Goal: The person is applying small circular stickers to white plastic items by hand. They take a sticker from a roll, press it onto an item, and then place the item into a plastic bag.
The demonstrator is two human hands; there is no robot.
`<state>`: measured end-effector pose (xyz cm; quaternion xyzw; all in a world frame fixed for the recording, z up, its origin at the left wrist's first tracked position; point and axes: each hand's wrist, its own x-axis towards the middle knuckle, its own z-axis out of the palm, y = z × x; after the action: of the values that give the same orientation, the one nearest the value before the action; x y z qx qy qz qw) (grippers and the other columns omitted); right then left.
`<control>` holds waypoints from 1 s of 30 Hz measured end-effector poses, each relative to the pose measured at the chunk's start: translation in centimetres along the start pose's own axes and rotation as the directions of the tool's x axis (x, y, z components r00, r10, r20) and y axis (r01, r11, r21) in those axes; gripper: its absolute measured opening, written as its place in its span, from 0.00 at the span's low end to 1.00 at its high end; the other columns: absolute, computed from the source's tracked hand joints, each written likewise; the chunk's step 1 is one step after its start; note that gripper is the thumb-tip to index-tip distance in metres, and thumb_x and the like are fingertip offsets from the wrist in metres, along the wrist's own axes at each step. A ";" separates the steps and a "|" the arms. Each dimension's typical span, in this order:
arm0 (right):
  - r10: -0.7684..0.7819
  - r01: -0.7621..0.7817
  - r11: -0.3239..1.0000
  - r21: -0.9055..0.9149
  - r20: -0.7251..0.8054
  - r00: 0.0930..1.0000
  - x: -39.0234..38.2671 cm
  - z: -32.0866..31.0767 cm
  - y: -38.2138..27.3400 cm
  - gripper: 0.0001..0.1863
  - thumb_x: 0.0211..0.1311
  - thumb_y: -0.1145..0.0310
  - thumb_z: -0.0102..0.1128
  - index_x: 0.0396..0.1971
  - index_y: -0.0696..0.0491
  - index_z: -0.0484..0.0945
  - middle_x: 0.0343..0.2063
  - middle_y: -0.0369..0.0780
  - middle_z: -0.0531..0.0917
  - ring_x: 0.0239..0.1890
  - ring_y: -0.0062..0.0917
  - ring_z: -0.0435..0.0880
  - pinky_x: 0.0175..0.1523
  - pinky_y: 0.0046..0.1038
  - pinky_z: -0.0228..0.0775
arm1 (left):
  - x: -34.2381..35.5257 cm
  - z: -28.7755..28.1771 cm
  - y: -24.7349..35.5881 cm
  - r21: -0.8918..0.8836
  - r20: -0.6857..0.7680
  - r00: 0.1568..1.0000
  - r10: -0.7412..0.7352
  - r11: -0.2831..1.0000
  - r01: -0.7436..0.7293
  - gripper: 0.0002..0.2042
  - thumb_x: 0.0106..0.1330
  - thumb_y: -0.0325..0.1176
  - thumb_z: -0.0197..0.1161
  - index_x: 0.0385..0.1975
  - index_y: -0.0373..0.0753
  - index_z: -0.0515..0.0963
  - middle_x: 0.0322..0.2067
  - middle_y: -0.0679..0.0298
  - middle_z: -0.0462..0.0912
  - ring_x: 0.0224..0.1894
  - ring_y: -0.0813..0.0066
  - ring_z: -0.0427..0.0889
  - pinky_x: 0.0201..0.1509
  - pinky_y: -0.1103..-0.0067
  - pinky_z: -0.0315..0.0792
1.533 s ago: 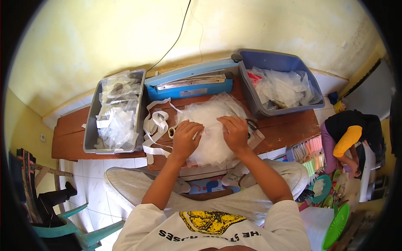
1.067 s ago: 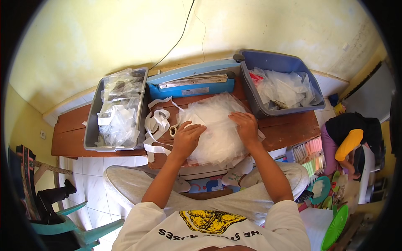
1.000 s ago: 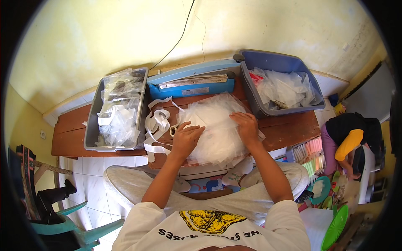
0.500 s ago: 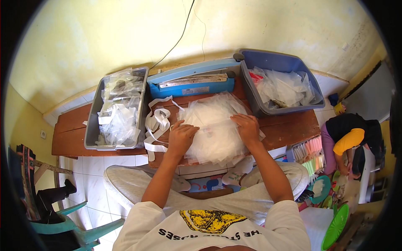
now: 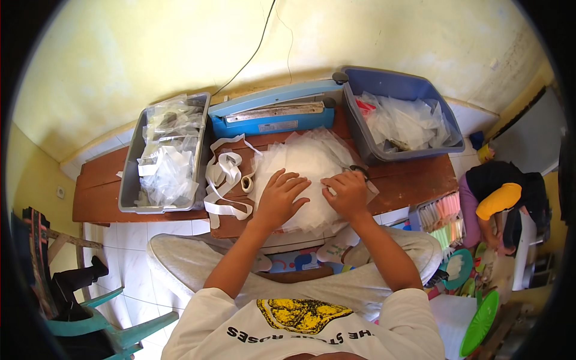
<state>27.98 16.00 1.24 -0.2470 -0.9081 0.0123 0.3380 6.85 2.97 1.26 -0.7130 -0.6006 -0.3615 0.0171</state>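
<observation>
A large heap of clear plastic sheets or bags [image 5: 297, 153] lies on the low wooden bench in front of me. My left hand [image 5: 282, 197] rests on the heap, palm down with its fingers spread. My right hand [image 5: 347, 193] is over the heap's right side, fingers bent and thumb close to the fingertips; whatever they may pinch is hidden. Just beyond its knuckles a black looped handle [image 5: 360, 170] shows, partly covered. Left of the heap are a loose white strap [image 5: 225, 171] and a small pale roll [image 5: 247, 183].
A blue impulse sealer [image 5: 273, 121] stands behind the heap. Grey tubs with plastic packets flank it, one left [image 5: 204, 150], one right [image 5: 403, 157]. The wooden bench [image 5: 414, 179] runs beneath. At far right a person in yellow sleeves [image 5: 499, 204] bends down; a green chair [image 5: 78, 326] is lower left.
Both hands have moved from the heap's sides toward its middle. My left hand has flattened out. The black looped handle and the pale roll now show.
</observation>
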 end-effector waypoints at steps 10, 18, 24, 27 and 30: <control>-0.202 0.200 0.977 0.075 0.022 0.979 0.8 -0.9 -0.3 0.08 0.57 0.65 0.77 0.36 0.47 0.91 0.32 0.32 0.90 0.39 0.28 0.88 0.56 0.37 0.73 | -2.0 2.0 -3.7 -0.251 0.003 0.984 -0.176 0.953 0.171 0.14 0.67 0.14 0.65 0.44 0.43 0.87 0.50 0.63 0.94 0.63 0.64 0.89 0.86 0.48 0.55; -0.141 0.114 0.980 0.161 0.169 0.975 -0.1 -0.1 -1.2 0.02 0.58 0.69 0.73 0.30 0.48 0.88 0.27 0.35 0.88 0.31 0.30 0.88 0.46 0.35 0.75 | -2.3 0.7 -6.1 -0.194 0.099 0.967 -0.236 0.948 0.251 0.20 0.61 0.06 0.57 0.38 0.43 0.86 0.51 0.62 0.94 0.67 0.62 0.86 0.89 0.44 0.39; -0.140 0.097 0.978 0.186 0.234 0.962 -0.9 0.4 -2.0 0.02 0.56 0.69 0.73 0.28 0.48 0.87 0.24 0.34 0.87 0.27 0.31 0.86 0.45 0.34 0.75 | -1.3 -0.5 -5.1 -0.146 0.063 0.975 -0.215 0.964 0.222 0.22 0.55 0.06 0.55 0.39 0.41 0.88 0.50 0.59 0.94 0.67 0.58 0.86 0.87 0.48 0.53; -0.142 0.084 0.976 0.202 0.295 0.945 -1.0 0.4 -2.6 0.03 0.57 0.67 0.74 0.28 0.47 0.87 0.24 0.34 0.87 0.27 0.31 0.86 0.45 0.34 0.75 | -1.2 -0.5 -4.4 -0.218 0.026 0.973 -0.229 0.949 0.229 0.20 0.58 0.09 0.57 0.42 0.40 0.88 0.50 0.56 0.93 0.66 0.54 0.86 0.83 0.51 0.63; -0.130 0.059 0.969 0.239 0.294 0.947 -0.6 -0.2 -3.0 0.05 0.59 0.65 0.74 0.29 0.48 0.87 0.26 0.35 0.88 0.30 0.31 0.87 0.46 0.35 0.75 | -1.4 0.5 -3.6 -0.224 -0.007 0.967 -0.255 0.943 0.247 0.19 0.63 0.12 0.58 0.47 0.39 0.88 0.53 0.57 0.92 0.66 0.50 0.85 0.80 0.51 0.68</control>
<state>27.12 13.04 1.60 -0.1578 -0.9530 0.1380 0.2186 3.94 3.00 -1.30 -0.6215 -0.6421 -0.4381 -0.0976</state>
